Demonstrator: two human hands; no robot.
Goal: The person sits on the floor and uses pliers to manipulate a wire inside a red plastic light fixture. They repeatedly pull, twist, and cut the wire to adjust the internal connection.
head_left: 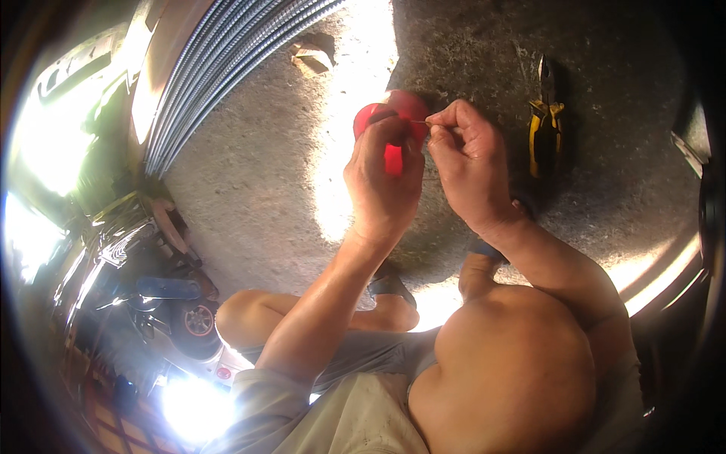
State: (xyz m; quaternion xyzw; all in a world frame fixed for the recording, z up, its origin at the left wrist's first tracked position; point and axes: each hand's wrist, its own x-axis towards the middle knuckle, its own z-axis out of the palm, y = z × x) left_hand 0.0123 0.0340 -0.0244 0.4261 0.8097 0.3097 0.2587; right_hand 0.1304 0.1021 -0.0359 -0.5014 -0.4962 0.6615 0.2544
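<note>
My left hand (384, 181) grips a bright red, round, spool-like object (409, 104) from the near side, its fingers wrapped over it. Much of that object is hidden behind the fingers, so its exact kind does not show. Just to the right, my right hand (470, 155) pinches the end of a thin strand (418, 121) between thumb and fingertips. The strand runs across to the red object; whether it is wire or string I cannot tell. Both hands are held close together above the concrete floor.
Yellow-and-black pliers (546, 125) lie on the floor right of my hands, jaws pointing away. A bundle of ribbed steel bars (219, 64) curves along the far left. A dry leaf-like scrap (311, 59) lies near it. My bent knee (514, 363) rises close below my right arm.
</note>
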